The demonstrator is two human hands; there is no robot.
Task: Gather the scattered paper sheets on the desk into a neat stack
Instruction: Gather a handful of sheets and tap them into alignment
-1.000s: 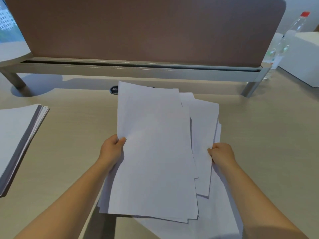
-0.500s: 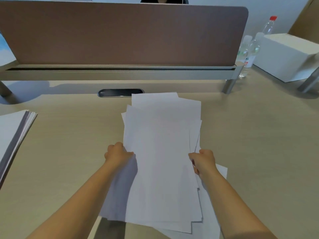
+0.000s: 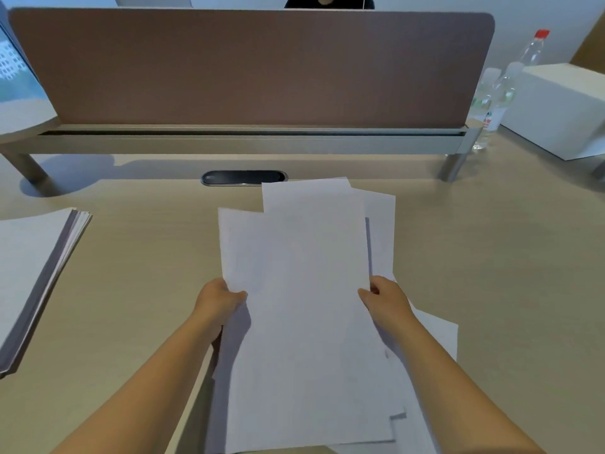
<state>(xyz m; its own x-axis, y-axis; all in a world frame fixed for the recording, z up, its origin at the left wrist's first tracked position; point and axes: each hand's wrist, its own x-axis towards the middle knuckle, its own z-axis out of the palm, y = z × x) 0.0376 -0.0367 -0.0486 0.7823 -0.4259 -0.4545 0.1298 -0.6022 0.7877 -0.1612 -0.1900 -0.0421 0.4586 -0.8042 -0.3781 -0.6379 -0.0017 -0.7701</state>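
Both hands, left hand (image 3: 218,299) and right hand (image 3: 386,299), grip opposite edges of the uneven paper sheets (image 3: 304,290) above the desk (image 3: 491,273), fingers hidden underneath, lower sheets cut off.

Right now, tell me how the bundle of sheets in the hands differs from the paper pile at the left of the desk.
The held bundle is ragged, its sheets fanned with corners jutting out at the top and right; the left pile has edges nearly flush. The left hand and right hand grip the held bundle by its sides, while the left pile lies untouched on the desk. Both are plain white paper.
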